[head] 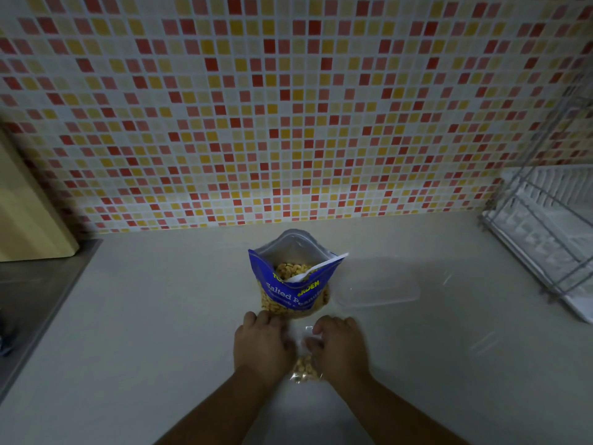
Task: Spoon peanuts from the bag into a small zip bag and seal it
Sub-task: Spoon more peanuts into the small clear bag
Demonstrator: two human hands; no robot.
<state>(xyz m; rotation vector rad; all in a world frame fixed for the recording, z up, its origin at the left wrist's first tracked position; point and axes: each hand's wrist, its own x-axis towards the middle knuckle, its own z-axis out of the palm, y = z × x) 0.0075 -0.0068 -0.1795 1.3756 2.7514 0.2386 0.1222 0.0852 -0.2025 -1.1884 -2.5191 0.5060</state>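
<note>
While both hands rest low on a pale kitchen counter (160, 316), a small clear zip bag (306, 369) lies flat between them, close to the near edge, with a little heap of peanuts (305, 370) showing through its lower end. The left hand (261, 343) lies palm down over the bag's left side, fingers spread and curled slightly; the right hand (340, 346) covers the right side, its thumb and fingertips pressed on the plastic near the bag's top edge. Both hands press on the bag rather than clench it, and whether the zip strip is closed cannot be told, since the hands and blur hide it. Just beyond the hands, touching the left fingertips or nearly so, stands an open blue peanut bag (293, 285), upright and leaning a little toward the viewer. Its white lettering reads "Salted Peanuts", with yellow letters above partly folded away, ending in "RDEN". A white plastic spoon (316, 268) rests inside it, bowl down among the nuts, handle sticking out over the right rim. Just to the right of that bag lies a clear plastic lid (378, 285), flat on the counter. Farther right stands a wire dish rack (545, 226) on a white tray. At far left sit a steel sink edge (41, 284) and a leaning pale wooden board (29, 213). Behind everything rises a wall of small red, orange, yellow and white mosaic tiles (288, 107).
</note>
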